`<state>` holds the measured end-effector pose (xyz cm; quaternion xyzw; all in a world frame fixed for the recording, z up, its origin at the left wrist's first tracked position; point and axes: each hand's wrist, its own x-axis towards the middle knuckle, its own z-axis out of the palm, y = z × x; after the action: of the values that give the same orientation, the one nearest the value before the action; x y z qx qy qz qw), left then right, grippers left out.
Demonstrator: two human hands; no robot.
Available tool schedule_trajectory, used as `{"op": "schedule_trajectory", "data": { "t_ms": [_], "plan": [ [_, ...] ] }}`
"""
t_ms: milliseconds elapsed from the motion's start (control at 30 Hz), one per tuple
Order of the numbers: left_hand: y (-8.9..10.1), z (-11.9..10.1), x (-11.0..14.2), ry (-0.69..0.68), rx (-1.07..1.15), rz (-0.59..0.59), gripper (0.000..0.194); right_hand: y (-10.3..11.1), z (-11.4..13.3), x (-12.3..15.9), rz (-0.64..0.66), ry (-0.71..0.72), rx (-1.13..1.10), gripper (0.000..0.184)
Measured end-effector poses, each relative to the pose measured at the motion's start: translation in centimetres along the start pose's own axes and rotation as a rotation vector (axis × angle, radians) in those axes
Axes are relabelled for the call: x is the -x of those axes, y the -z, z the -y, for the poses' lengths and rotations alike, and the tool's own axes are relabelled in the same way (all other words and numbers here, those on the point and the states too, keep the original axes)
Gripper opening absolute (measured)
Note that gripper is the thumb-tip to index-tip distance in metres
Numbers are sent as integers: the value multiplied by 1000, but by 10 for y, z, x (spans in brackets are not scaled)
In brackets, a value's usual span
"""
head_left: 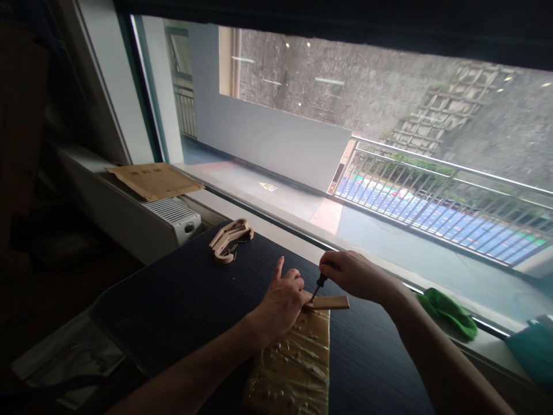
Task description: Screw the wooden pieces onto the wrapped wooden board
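Note:
My right hand (341,268) is closed around the dark handle of a screwdriver (318,283), whose shaft slants down to the left. Its tip meets a flat light-wood piece (332,302) near that piece's left end. My left hand (285,297) presses on the left end of the wood, index finger raised and the other fingers bent; what lies beneath them is mostly hidden. Under the wood is a tape-wrapped brown package (298,369). Farther back on the dark table, curved wooden pieces (231,236) lie beside several small screws (233,252).
The dark table (181,300) runs up to the window sill. A brown envelope (155,180) rests on a white radiator (129,207) at the left. On the sill to the right are a green cloth (447,314) and a teal item (531,349).

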<state>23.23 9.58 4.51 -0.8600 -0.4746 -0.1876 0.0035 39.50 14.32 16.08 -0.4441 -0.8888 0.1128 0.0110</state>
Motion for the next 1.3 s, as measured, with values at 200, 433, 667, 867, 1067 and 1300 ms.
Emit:
{"op": "schedule_trajectory", "data": {
  "t_ms": [200,433,667,867,1067,1300],
  "plan": [
    [6,-11,12,2,17,-114,24,-2,-3,-1,-9,-23,-1,30],
    [10,-35,29,-42,149,35,18,5,0,1,36,9,-33,27],
    [-4,-35,28,42,69,35,46,-6,-2,-7,-2,-6,-4,30],
    [-7,-38,31,50,22,75,54,4,-1,-4,27,19,27,23],
    [-6,-40,31,55,2,119,54,-5,-6,-2,-6,-17,10,28],
    [-6,-40,32,55,-2,110,53,-2,-6,2,-5,-27,23,27]
  ]
}}
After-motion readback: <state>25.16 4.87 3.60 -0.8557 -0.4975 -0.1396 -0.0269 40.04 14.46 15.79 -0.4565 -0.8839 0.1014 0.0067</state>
